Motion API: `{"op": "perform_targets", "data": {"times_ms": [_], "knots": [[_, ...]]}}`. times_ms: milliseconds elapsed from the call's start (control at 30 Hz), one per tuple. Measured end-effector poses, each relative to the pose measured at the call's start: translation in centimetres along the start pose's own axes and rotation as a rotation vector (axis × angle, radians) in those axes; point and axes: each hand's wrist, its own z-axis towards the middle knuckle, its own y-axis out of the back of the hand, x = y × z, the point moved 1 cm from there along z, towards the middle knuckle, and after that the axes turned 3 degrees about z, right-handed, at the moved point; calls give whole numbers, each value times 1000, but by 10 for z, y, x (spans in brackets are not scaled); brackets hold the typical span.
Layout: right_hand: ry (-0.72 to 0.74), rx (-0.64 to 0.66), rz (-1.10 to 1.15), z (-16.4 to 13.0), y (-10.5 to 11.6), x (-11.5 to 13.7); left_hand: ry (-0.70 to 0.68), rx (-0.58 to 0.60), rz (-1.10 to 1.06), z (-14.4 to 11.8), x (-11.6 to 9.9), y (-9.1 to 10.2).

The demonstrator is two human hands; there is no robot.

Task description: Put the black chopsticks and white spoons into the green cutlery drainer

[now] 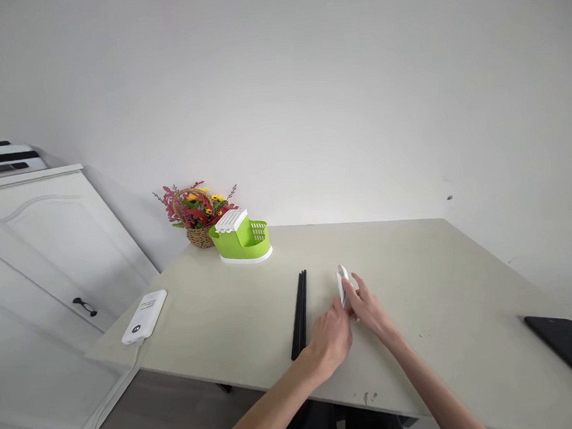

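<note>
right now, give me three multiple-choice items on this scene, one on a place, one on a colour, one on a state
1. Where are the chopsticks?
A. in the caddy
B. flat on the table, left of both hands
C. on the cabinet

2. What colour is the caddy?
A. green with white
B. blue
C. red

3. How does the right hand stand?
A. flat on the table
B. off the table edge
C. fingers on a small white spoon

Answers:
1 B, they lie on the bare top beside the left hand.
2 A, green body on a white base.
3 C, the fingers close round the spoon.
</note>
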Motion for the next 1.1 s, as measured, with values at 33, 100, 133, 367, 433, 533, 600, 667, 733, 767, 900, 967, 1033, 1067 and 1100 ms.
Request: {"op": "perform_targets", "data": {"times_ms": [33,100,133,367,433,533,600,667,733,767,900,967,1033,1067,1100], "knots": [[5,5,2,2,0,0,1,2,-4,0,0,-1],[19,12,7,5,-1,1,-1,14,0,1,0,-2],[26,14,10,6,-1,1,-1,20,3,1,0,-2],[96,-41,79,13,-1,-14,66,-51,-116,8,17,-8],[111,-51,114,16,-3,-18,81,-68,-143,10,21,-10],[112,-74,186,20,-4,-21,87,-51,-143,13,25,-10],[105,-96,241,21,-1,-20,92,-33,-143,16,26,-9],[92,-118,300,23,3,-18,91,-24,-162,17,28,-9],[71,-135,362,23,10,-16,85,-22,-179,18,29,-10],[57,-137,393,23,13,-15,81,-19,-181,18,29,-11],[-4,-101,521,23,21,-15,80,-13,-169,17,28,-13],[-26,-68,593,23,23,-16,98,-16,-208,17,28,-11],[-40,-34,661,23,25,-16,133,30,-340,16,28,-7],[-45,-17,688,24,25,-17,154,71,-436,15,28,-6],[-51,0,711,24,25,-17,169,117,-538,15,29,-4]]}}
